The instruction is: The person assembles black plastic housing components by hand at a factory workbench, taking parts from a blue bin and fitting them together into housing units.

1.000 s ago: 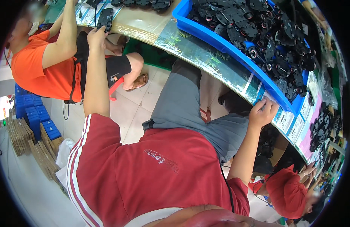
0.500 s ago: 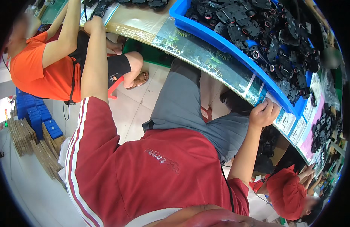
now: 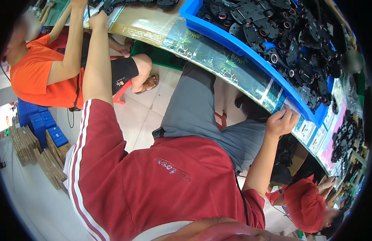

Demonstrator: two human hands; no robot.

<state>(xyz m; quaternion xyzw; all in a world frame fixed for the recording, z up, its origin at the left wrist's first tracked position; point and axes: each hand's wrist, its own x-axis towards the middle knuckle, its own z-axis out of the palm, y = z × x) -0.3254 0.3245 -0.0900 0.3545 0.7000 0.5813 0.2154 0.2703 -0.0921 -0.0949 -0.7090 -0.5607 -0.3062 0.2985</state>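
Note:
Far to the upper left, my left hand (image 3: 98, 21) is stretched over the table, its fingers closed against a black plastic car chassis (image 3: 108, 6). The fingertips are small and partly hidden there. My right hand (image 3: 283, 121) rests at the table's edge with curled fingers, beside the near wall of a blue bin (image 3: 238, 51). What those fingers hold, if anything, is hidden. Black toy car chassis (image 3: 258, 18) with wheels fill the bin in a heap. More black chassis (image 3: 154, 3) stand in a row at the top edge.
A co-worker in an orange shirt (image 3: 41, 84) sits close on my left, arms reaching onto the table (image 3: 202, 46). Another person in red (image 3: 304, 205) works at the lower right. Blue boxes (image 3: 43, 124) and stacked boards (image 3: 31, 148) stand behind on the left.
My left hand has shifted slightly up and left, and the black chassis by it has moved a little. The co-worker in orange has lowered an elbow. My right hand stays nearly still.

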